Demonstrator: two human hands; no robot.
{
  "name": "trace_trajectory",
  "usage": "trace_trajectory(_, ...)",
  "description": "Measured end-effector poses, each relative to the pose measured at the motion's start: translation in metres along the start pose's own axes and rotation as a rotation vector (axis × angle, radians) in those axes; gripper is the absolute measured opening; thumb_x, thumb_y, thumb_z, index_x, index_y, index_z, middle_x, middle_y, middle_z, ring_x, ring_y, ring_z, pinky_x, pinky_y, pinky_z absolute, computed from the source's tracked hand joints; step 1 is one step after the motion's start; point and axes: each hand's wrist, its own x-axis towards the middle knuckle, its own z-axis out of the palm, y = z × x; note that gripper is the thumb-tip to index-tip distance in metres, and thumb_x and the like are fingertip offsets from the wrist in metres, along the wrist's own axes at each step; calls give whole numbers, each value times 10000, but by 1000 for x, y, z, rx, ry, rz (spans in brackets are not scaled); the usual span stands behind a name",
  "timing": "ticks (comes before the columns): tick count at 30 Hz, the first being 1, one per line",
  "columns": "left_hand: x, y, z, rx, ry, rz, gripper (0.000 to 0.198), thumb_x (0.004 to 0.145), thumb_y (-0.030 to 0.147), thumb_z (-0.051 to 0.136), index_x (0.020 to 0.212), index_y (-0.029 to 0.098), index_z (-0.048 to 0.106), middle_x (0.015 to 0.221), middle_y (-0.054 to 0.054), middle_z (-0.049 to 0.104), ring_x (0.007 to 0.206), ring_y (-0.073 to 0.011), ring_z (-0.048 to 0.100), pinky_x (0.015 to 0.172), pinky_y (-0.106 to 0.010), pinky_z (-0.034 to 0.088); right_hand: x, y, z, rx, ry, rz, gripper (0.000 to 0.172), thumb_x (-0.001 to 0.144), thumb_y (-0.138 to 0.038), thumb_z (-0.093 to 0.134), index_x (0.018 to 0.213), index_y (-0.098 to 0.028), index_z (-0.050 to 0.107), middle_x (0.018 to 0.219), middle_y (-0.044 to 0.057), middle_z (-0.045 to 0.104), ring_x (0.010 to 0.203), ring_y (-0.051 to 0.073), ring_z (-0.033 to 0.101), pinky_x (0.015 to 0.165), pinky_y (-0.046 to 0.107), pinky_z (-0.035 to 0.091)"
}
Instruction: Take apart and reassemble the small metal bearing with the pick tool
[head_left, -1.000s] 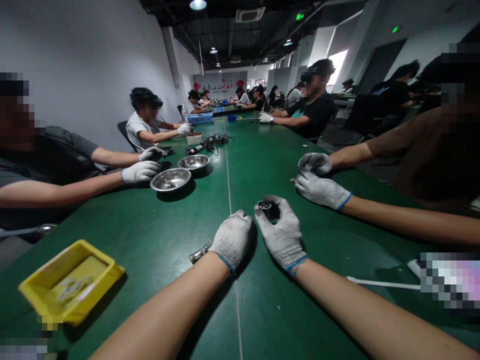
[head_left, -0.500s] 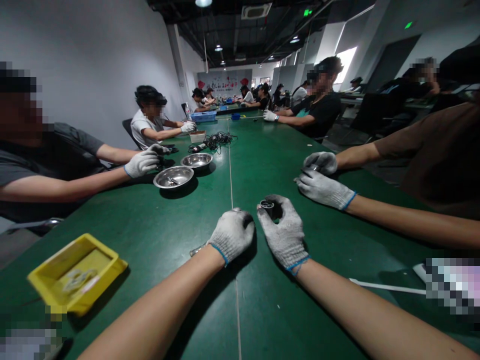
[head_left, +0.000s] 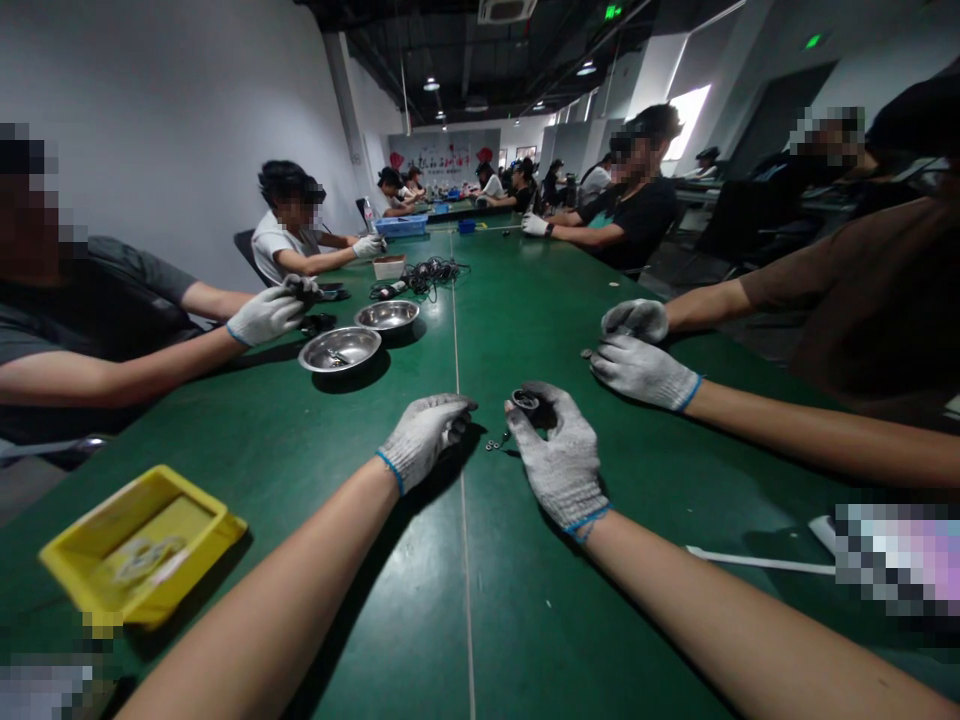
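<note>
My right hand [head_left: 561, 455], in a grey-white knit glove with darkened fingers, is closed around a small dark cylindrical part [head_left: 525, 400]. The part's round, ringed end faces up. Close to its fingertips, a few tiny metal rings [head_left: 492, 445] lie on the green table [head_left: 570, 640]. My left hand [head_left: 429, 432], gloved the same way, is just left of these rings, above the table's seam. Its fingers are drawn together and point right; whatever may be between them is hidden.
A yellow bin [head_left: 142, 550] with pale ring-shaped pieces is at the left. Two steel bowls [head_left: 341, 350] and a tangle of black cables [head_left: 431, 278] lie farther off. A co-worker's gloved hands [head_left: 641, 365] work close by at the right. A white strip [head_left: 757, 560] lies right of my forearm.
My left hand has moved left, away from my right hand, and its fingers now point right. The tiny rings between the hands have come into view. My right hand still holds the dark part.
</note>
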Motion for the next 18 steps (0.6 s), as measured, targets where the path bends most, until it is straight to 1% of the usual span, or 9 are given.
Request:
trace_trajectory(2,0,1,-1,-66,9,-17,229,655,280,832,794,114,757,588,-4,607,512,-88,528,472,-184,408,0,0,0,21,-5,10,318,871,-473,745,1074,-231,699,982,63,789,904,242,752,862,419,622)
trace_trajectory(5,1,2,-2,-120,11,-36,196,646,233,835,783,110,763,590,-6,621,513,-83,534,467,-175,406,0,0,0,22,-6,12,311,868,-471,750,1062,-233,700,977,65,789,910,245,753,873,427,622)
trace_trajectory(13,2,2,-2,-159,-8,-55,122,715,147,797,822,92,777,623,-21,659,508,-73,565,475,-157,429,1,-1,0,21,-19,9,313,870,-461,751,1068,-225,697,981,69,780,918,251,748,902,446,612)
trace_trajectory(18,2,2,-3,-169,-22,-60,122,720,141,801,827,90,778,633,-28,669,517,-77,577,480,-157,447,1,-2,0,12,-25,13,308,873,-459,747,1063,-222,697,987,74,780,921,254,746,901,446,608)
